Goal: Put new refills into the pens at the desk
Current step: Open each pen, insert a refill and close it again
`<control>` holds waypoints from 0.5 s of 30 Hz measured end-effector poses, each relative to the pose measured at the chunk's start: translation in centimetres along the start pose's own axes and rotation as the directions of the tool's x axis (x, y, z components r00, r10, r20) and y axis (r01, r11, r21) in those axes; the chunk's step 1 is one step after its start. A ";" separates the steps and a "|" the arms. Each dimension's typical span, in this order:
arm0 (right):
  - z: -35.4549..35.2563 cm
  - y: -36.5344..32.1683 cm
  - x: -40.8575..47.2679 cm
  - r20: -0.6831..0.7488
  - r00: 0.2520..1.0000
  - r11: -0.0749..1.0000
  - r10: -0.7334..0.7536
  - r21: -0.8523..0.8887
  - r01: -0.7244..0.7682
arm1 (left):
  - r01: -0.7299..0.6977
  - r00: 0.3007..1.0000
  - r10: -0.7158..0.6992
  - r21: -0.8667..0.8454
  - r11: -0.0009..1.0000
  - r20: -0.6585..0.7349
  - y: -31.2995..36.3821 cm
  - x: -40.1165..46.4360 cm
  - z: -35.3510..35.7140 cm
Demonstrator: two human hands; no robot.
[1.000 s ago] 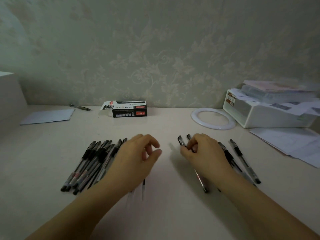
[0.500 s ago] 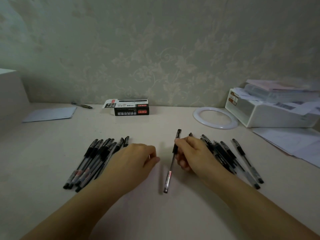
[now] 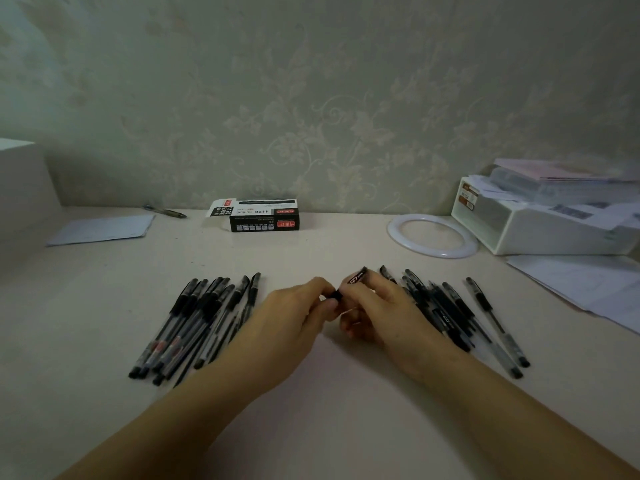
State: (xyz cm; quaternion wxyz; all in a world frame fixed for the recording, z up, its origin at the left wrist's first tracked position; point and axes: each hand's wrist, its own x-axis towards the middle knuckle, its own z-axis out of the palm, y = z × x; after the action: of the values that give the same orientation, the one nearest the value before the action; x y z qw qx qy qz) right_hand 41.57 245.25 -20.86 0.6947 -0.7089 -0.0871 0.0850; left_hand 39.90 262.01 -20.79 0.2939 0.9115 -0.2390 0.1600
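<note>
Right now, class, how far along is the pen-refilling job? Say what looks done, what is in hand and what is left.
Done: cannot tell; the left pile of pens and the right pile of pens show no clear sign of new refills. In hand: both the left hand and right hand hold one black pen between them above the desk. Left: apparently most pens.

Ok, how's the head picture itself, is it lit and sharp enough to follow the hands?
Head view: dim, flat light with a greenish cast and soft shadows, no glare. Wide-angle bending curves the desk edges. Both hands and the pen they pinch read fairly sharp; the papers at far right look smeared.
</note>
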 end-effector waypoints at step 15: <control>0.1 -0.3 -0.3 -0.005 0.984 0.984 -0.178 -0.015 0.178 | 0.067 0.993 -0.048 0.170 0.983 -0.112 -0.2 -0.1 -0.9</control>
State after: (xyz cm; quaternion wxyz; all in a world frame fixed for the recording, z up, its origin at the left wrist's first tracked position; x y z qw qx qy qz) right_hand 41.25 245.26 -20.57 0.6948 -0.7034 -0.1484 0.0198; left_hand 39.77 262.72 -20.21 0.2303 0.9302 -0.1817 0.2208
